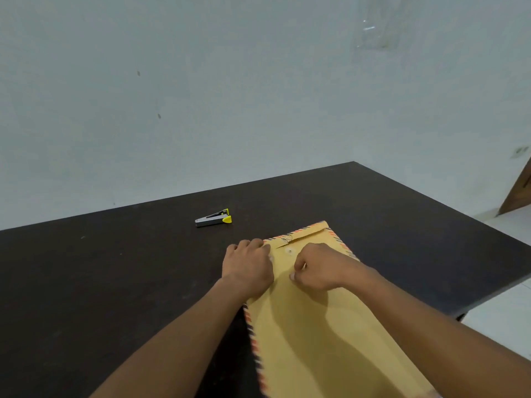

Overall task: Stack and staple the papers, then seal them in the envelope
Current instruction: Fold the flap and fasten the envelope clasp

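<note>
A large tan envelope (321, 334) with a red and blue striped border lies flat on the dark table (115, 282). Its flap (304, 234) is folded down at the far end, with a thin string hanging from the flap's button and a second round button (290, 250) just below. My left hand (250, 267) presses on the envelope's left edge near the flap, fingers curled. My right hand (319, 268) rests on the envelope below the button, fingers pinched together; I cannot tell if the string is between them. No papers are visible.
A small silver stapler (214, 219) with yellow ends lies on the table beyond my left hand. The table's right edge runs close to the envelope; a pale wall stands behind and a light floor shows at the right.
</note>
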`<action>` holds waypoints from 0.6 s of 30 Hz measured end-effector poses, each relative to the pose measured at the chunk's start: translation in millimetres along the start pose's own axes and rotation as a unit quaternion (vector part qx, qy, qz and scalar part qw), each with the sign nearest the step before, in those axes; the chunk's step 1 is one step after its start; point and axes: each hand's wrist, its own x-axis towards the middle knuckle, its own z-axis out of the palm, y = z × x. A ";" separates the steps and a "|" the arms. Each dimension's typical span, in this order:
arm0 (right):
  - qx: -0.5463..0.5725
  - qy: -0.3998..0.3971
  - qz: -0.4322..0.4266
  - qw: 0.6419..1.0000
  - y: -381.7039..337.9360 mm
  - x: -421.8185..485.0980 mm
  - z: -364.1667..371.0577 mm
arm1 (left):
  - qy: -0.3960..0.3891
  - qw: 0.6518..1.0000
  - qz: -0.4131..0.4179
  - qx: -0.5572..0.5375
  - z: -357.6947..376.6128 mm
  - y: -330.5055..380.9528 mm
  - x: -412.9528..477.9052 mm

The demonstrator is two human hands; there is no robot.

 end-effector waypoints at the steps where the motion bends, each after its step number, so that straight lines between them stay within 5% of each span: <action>1: 0.034 -0.018 -0.009 0.999 -0.9 -0.7 -1.6 | -0.007 1.000 0.004 -0.015 4.0 -1.7 2.3; 4: 0.121 -0.040 -0.032 0.991 0.8 -0.2 -2.8 | -0.019 0.997 0.018 -0.075 15.5 -9.2 7.2; 10: 0.073 0.212 0.002 0.975 22.3 37.8 -4.0 | 0.024 0.996 -0.030 -0.076 19.9 -8.1 1.2; 18: 0.103 0.171 0.060 0.978 6.2 94.3 -6.6 | 0.026 0.998 -0.043 -0.030 9.9 -10.4 -1.2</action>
